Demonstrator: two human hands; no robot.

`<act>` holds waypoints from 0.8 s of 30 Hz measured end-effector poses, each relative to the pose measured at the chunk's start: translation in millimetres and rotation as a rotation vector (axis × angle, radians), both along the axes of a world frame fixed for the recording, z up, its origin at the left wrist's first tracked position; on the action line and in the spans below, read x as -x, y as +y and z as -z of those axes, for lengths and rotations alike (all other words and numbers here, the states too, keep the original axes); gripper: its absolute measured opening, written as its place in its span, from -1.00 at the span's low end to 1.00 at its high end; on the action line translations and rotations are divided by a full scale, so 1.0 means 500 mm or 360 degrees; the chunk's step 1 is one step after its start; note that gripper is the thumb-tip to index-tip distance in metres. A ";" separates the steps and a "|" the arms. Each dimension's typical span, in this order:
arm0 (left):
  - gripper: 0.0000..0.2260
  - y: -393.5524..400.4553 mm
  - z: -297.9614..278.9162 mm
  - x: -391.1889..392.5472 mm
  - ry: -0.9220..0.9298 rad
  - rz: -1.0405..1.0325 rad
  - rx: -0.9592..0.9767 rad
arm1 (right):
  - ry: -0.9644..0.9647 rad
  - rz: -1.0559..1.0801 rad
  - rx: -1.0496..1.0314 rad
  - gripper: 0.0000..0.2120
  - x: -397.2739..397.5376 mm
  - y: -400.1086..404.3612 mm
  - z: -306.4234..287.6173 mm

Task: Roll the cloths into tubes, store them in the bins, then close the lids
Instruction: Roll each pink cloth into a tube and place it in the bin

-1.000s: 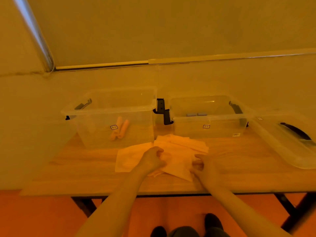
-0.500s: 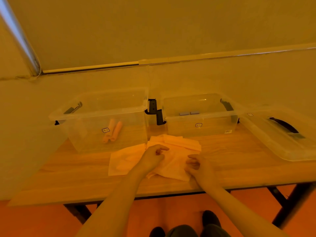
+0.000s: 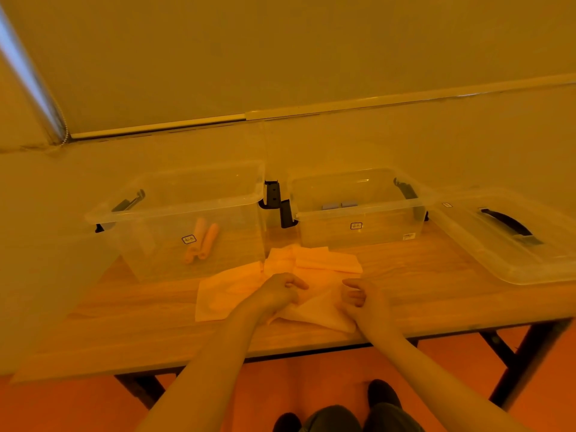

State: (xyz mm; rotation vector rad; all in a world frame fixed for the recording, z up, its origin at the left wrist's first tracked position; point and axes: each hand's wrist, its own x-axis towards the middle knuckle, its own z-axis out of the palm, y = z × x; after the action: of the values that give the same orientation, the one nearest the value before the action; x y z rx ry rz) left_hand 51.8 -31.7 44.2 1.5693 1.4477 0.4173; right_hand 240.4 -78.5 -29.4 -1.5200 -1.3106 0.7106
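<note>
Left hand (image 3: pixel 279 293) and right hand (image 3: pixel 363 299), fingers curled, both pinching the cloth (image 3: pixel 314 310) on the table (image 3: pixel 124 332).

Bare room: plain wall (image 3: pixel 311 57), folding table (image 3: pixel 124 332).

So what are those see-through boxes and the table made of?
The left bin and right bin look like clear, glossy plastic: you can see the rolled cloths through the wall. The table looks like wood, or a wood-look coating, since grain lines show.
</note>
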 end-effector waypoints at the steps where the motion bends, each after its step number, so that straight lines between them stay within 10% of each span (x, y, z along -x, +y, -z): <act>1: -0.66 -0.002 -0.003 -0.002 -0.0027 0.0000 0.0047 | 0.0003 0.0005 0.0003 -0.60 0.000 -0.002 -0.001; 24: -0.58 -0.020 -0.090 -0.010 -0.0802 -0.0131 -0.0263 | 0.0354 -0.0128 0.0064 -0.41 -0.019 -0.019 -0.052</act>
State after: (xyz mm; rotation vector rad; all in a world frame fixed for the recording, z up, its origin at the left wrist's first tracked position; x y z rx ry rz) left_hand 56.8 -41.6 89.0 1.3996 1.1064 0.9283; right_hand 249.8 -87.8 -3.3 -1.3819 -1.2000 0.9348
